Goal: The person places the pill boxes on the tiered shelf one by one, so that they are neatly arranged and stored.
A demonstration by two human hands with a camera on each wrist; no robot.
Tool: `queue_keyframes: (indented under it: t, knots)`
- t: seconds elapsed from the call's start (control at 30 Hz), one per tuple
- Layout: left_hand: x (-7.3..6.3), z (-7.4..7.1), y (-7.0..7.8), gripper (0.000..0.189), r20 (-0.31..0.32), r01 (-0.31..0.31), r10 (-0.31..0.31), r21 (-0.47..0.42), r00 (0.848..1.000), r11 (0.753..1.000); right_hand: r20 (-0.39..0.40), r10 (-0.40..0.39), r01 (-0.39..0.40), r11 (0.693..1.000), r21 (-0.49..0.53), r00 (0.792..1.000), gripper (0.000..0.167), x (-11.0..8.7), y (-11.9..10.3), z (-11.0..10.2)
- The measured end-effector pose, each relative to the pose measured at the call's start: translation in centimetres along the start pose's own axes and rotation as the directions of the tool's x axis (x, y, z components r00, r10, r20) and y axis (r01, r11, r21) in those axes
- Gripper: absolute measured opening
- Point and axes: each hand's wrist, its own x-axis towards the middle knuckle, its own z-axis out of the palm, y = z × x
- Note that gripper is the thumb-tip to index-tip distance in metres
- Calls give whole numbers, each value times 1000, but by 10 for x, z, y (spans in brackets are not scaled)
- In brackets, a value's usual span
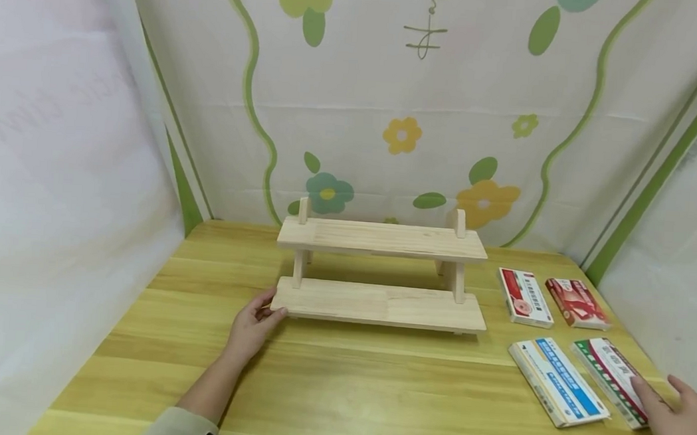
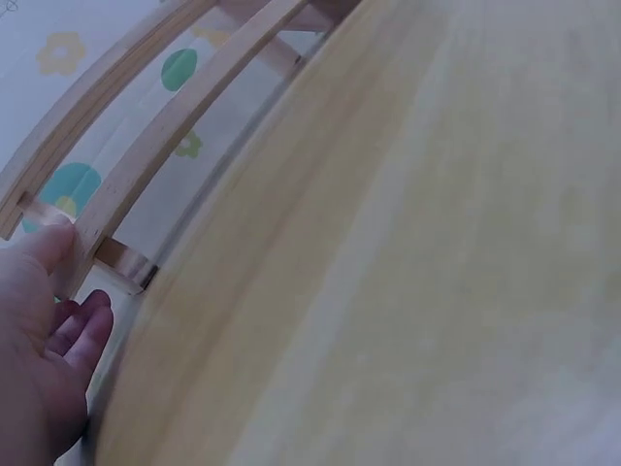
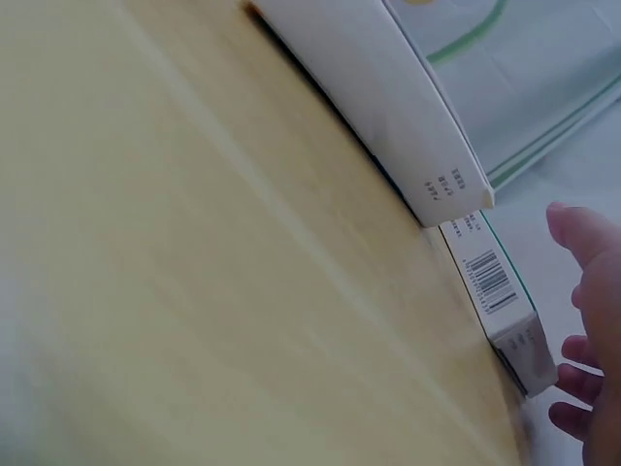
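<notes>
A two-tier wooden shelf (image 1: 379,304) stands at the back middle of the table. My left hand (image 1: 250,328) holds the left end of its lower board; in the left wrist view the thumb lies against the board (image 2: 146,175) and the other fingers curl below. At the far right, my right hand (image 1: 686,424) is spread beside a green, white and dark red medicine box (image 1: 611,380). In the right wrist view its fingers are close to that box's end (image 3: 529,354), with the thumb apart. A blue and white medicine box (image 1: 559,382) lies just left of it.
Behind these lie a white and red medicine box (image 1: 525,297) and a red medicine box (image 1: 577,303). The wooden table (image 1: 373,399) is enclosed by a flowered cloth (image 1: 428,83) at the back and by cloth on both sides.
</notes>
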Motion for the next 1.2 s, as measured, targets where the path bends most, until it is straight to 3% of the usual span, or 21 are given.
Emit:
queue_keyframes:
  t: [0.27, 0.47, 0.83, 1.07, 1.2]
  knots:
    - [1, 0, -3, 60, -16, 3, -2, 25, 1000, 1000, 76, 22, -23, 1000, 14, 997, 104, 4, 16, 3]
    - [0, 0, -4, 59, -10, 1, 0, 34, 1000, 999, 34, 39, -38, 999, -21, 999, 103, -4, 18, 6]
    - [2, -1, -7, 59, -18, -2, 2, 25, 1000, 1000, 22, 13, -11, 994, -112, 1000, 108, 3, 26, 10]
    - [1, -1, -7, 60, -11, 6, -6, 27, 1000, 1000, -17, -1, 1, 1000, -12, 1000, 102, -3, 21, 10]
    - [1, -1, -7, 59, -11, 3, -3, 19, 1000, 1000, -57, -46, 49, 998, 50, 997, 92, -7, 18, 7]
